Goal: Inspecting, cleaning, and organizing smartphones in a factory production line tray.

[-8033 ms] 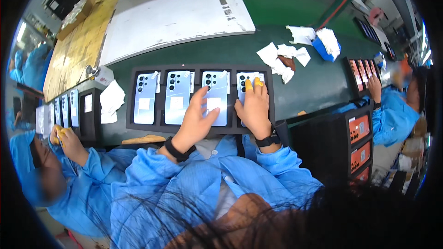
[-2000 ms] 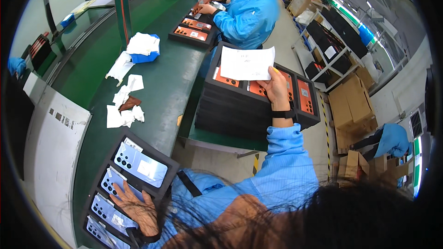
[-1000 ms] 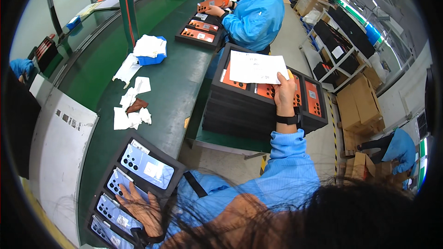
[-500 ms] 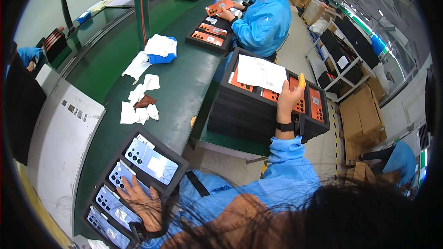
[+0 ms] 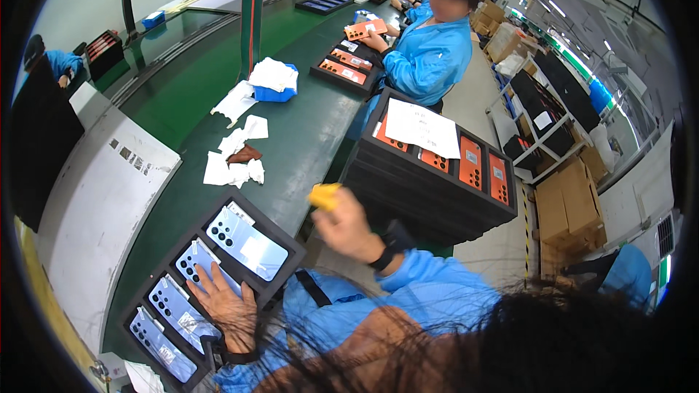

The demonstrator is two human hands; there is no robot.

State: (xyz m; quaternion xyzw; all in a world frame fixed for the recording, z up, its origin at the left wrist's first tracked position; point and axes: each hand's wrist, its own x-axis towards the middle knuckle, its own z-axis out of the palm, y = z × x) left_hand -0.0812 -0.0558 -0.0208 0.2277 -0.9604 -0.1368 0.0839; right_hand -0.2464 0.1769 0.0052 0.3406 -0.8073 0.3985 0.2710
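Observation:
My left hand (image 5: 227, 307) lies with fingers spread over the second of several light-blue phones in a black foam tray (image 5: 280, 266) at the front left. Its fingertips rest near that phone's camera lenses. The uncovered phone (image 5: 246, 241) above it shows its back and a pale label. In the air between this tray and a tall stack of black trays (image 5: 429, 200) is my right hand (image 5: 344, 227), wearing yellow finger covers (image 5: 325, 196). Motion smears its fingers, and nothing held can be made out. A white paper sheet (image 5: 422, 128) covers part of the orange phones atop the stack.
On the green bench (image 5: 291, 131) lie torn white papers (image 5: 234, 154) and a blue bin (image 5: 277, 93) full of paper. A co-worker (image 5: 429, 54) beyond holds an orange phone (image 5: 365, 30). Cartons (image 5: 564, 204) and a rack (image 5: 542, 113) stand at the right.
My right hand has left the paper sheet on the tray stack and moved left and nearer to me. The sheet stays on the stack. My left hand remains on the blue phone.

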